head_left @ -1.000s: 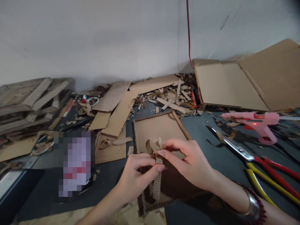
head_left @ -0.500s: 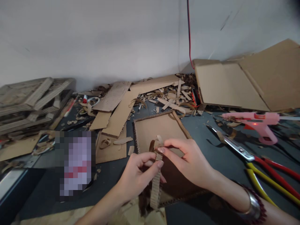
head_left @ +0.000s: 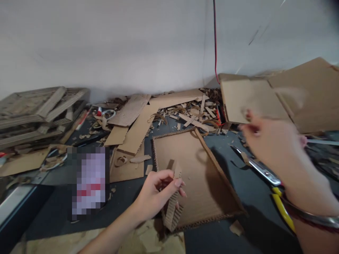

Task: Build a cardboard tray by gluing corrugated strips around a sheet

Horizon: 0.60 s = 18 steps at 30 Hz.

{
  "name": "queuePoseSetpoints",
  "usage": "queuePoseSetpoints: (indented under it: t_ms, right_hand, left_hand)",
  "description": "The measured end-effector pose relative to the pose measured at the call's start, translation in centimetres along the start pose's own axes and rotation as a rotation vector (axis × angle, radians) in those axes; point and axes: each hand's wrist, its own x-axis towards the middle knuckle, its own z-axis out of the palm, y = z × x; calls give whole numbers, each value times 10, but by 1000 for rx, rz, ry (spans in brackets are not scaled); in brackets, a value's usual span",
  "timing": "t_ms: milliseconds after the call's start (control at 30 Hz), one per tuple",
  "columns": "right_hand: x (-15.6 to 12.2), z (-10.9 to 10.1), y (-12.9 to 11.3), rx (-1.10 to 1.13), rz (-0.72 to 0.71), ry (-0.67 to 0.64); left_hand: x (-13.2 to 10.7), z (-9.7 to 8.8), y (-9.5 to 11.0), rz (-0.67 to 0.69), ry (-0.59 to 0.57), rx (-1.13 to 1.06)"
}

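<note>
My left hand (head_left: 156, 192) pinches a narrow strip of corrugated cardboard (head_left: 173, 208) between thumb and fingers. The strip is folded back near its lower end, and its ridges are bare. It is held over the near left part of a flat cardboard panel (head_left: 190, 176) with a raised corrugated edging. My right hand (head_left: 272, 148) is in the air to the right, above the scissors (head_left: 262, 171) and in front of the glue gun (head_left: 304, 141). Motion smears its fingers, so whether they hold anything is unclear. A pale blurred shape (head_left: 293, 95) shows above this hand.
Cardboard scraps (head_left: 190, 113) lie heaped along the wall. Cardboard frames (head_left: 39, 109) are stacked at the left. An opened cardboard box (head_left: 254, 98) stands at the back right. A dark-and-silver object (head_left: 23, 201) lies at the near left, beside a pixelated item (head_left: 91, 183).
My right hand has left the strip and swung right and up, now covering much of the glue gun. The left hand has kept the strip, which now shows a fold.
</note>
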Motion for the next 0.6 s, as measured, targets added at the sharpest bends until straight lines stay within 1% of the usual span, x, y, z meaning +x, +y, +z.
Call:
queuePoseSetpoints:
  t_ms: [67,100,133,167,200,233,267,333,400,467,533,600]
  right_hand:
    - [0,5,-14,-75,19,-60]
    - [-2,7,-24,-34,-34,-60]
    - [-7,7,-35,61,-128,-61]
    - [-12,7,-47,188,-254,-99]
    - [-18,7,-57,314,-385,-180]
    - [-24,6,-66,407,-453,-291]
    - [-29,6,-73,491,-494,-375]
    - [-37,8,-79,598,-483,-500]
    - [-40,12,-80,669,-434,-562]
    - [-40,17,-78,738,-388,-587]
    - [-40,20,-76,809,-343,-586]
    - [-41,22,-76,862,-296,-583]
  left_hand:
    - [0,1,0,24,22,51]
    - [1,1,0,49,39,103]
    - [1,0,0,75,55,163]
    - [1,0,1,102,67,217]
    - [1,0,1,124,76,258]
    - [1,0,2,137,80,281]
    - [1,-1,2,144,79,290]
    - [1,-1,3,153,72,278]
    - [1,-1,3,156,74,258]
    - [1,0,3,158,115,242]
    - [2,0,3,145,175,240]
    - [2,1,3,124,204,244]
